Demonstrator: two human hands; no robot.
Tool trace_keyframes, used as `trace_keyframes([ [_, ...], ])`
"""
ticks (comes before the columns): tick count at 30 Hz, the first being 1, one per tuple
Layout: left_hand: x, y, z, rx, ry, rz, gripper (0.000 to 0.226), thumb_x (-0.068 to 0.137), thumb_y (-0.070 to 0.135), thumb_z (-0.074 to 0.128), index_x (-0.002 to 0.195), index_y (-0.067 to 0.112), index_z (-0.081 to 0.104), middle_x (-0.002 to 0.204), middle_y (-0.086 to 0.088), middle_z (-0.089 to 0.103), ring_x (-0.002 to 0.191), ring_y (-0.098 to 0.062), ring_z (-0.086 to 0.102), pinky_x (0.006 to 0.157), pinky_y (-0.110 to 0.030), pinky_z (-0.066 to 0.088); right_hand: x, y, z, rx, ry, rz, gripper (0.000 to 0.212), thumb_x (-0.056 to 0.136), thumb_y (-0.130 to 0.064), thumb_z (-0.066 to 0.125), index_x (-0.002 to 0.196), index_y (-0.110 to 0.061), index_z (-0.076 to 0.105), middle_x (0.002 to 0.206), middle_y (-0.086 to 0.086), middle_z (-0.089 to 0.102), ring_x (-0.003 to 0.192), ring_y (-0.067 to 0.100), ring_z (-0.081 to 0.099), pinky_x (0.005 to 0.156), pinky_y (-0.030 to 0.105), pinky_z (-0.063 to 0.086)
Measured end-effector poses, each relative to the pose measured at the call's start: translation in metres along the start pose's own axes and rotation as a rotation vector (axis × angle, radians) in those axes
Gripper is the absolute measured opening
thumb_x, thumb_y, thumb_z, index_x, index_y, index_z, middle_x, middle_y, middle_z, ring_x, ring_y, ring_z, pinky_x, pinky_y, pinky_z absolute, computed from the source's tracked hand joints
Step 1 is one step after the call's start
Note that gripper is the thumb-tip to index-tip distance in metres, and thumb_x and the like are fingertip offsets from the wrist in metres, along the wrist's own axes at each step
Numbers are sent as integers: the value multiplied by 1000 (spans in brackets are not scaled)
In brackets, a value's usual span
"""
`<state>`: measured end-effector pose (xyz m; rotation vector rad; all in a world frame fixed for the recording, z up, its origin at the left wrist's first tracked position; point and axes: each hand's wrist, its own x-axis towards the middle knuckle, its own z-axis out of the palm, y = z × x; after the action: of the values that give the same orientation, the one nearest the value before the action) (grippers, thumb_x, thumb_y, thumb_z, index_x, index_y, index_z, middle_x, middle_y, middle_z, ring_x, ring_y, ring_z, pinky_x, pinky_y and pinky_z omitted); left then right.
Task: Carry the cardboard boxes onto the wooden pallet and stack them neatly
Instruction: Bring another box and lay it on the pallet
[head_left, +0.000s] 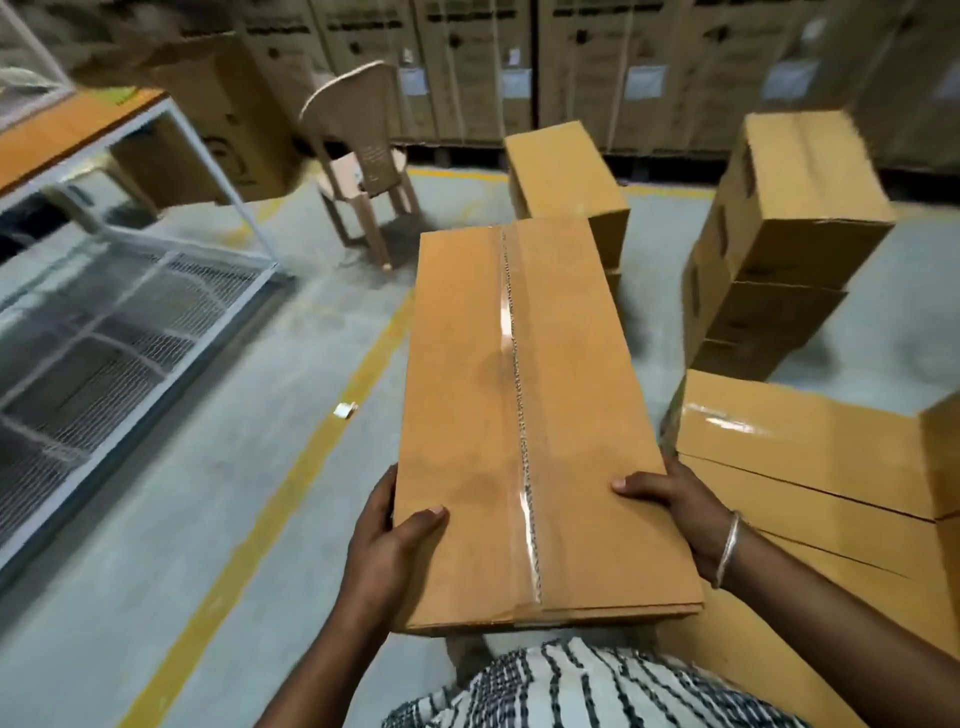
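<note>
A long brown cardboard box (524, 415) with clear tape along its top seam is held in front of my body, above the floor. My left hand (387, 540) grips its near left edge, thumb on top. My right hand (680, 504), with a metal bangle on the wrist, grips its near right edge the same way. More cardboard boxes stand around: a stack (566, 176) straight ahead, a leaning stack (779, 234) at the right, and a low stack (810, 467) close by my right arm. No wooden pallet is visible.
A white metal frame with wire mesh (119, 312) and an orange-topped table (67, 130) fill the left. A beige plastic chair (363, 156) stands ahead. Tall cartons (623, 67) line the back wall. A yellow floor line (291, 467) runs diagonally, with a small scrap (345, 410) beside it.
</note>
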<state>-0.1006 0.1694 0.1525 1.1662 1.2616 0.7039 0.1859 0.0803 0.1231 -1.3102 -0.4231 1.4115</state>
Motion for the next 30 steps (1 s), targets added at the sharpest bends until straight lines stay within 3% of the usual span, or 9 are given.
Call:
trace_keyframes([
  [3, 63, 31, -11, -16, -106, 34, 52, 77, 13, 73, 124, 32, 60, 112, 8, 72, 100, -16, 70, 79, -33, 52, 26, -18, 23, 28, 88, -71, 89, 41, -33, 94, 122, -19, 59, 113, 20, 69, 96, 42, 68, 78, 49, 56],
  [5, 105, 52, -12, 18, -200, 68, 55, 72, 19, 71, 124, 30, 60, 114, 7, 72, 101, -16, 69, 80, -34, 51, 42, -29, 32, 49, 166, -105, 101, 35, -46, 96, 125, -22, 58, 114, 16, 70, 99, 40, 69, 79, 49, 57],
  [9, 173, 89, 10, 83, -372, 126, 58, 70, 22, 68, 127, 28, 59, 115, 9, 71, 101, -11, 69, 77, -28, 50, 64, -45, 30, 100, 319, -176, 106, 30, -46, 97, 126, -22, 57, 113, 13, 71, 100, 38, 69, 88, 58, 54],
  [11, 205, 100, 28, 142, -449, 128, 59, 71, 23, 68, 129, 30, 58, 117, 9, 70, 102, -13, 68, 80, -32, 51, 74, -51, 22, 127, 388, -197, 105, 29, -43, 97, 124, -21, 58, 111, 12, 72, 98, 38, 70, 88, 57, 54],
  [15, 272, 120, 92, 246, -601, 112, 61, 71, 24, 70, 130, 34, 56, 119, 4, 69, 105, -21, 68, 88, -44, 54, 102, -66, -15, 192, 531, -210, 100, 28, -42, 95, 119, -22, 60, 105, 10, 74, 94, 36, 71, 83, 52, 57],
  [20, 345, 146, 193, 323, -688, 62, 69, 67, 23, 73, 133, 34, 54, 121, 7, 68, 104, -19, 68, 87, -40, 54, 149, -89, -84, 269, 610, -216, 88, 37, -40, 91, 118, -24, 60, 104, 7, 75, 92, 32, 72, 82, 50, 58],
  [23, 372, 162, 257, 358, -732, 54, 68, 69, 15, 76, 132, 31, 55, 120, 5, 69, 102, -17, 68, 79, -32, 54, 170, -110, -130, 311, 668, -208, 101, 30, -49, 96, 122, -25, 60, 107, 8, 74, 94, 33, 72, 81, 51, 58],
  [26, 395, 175, 323, 441, -814, 36, 69, 65, 16, 78, 129, 30, 57, 119, 3, 70, 103, -20, 68, 79, -35, 55, 181, -124, -173, 356, 732, -201, 105, 28, -52, 96, 122, -24, 60, 107, 6, 74, 94, 31, 72, 78, 45, 57],
  [30, 418, 182, 406, 571, -962, 0, 58, 79, 2, 76, 124, 33, 57, 114, 6, 69, 96, -16, 70, 74, -32, 58, 184, -117, -208, 447, 889, -208, 89, 42, -50, 91, 120, -22, 61, 103, 1, 76, 91, 23, 73, 74, 37, 58],
])
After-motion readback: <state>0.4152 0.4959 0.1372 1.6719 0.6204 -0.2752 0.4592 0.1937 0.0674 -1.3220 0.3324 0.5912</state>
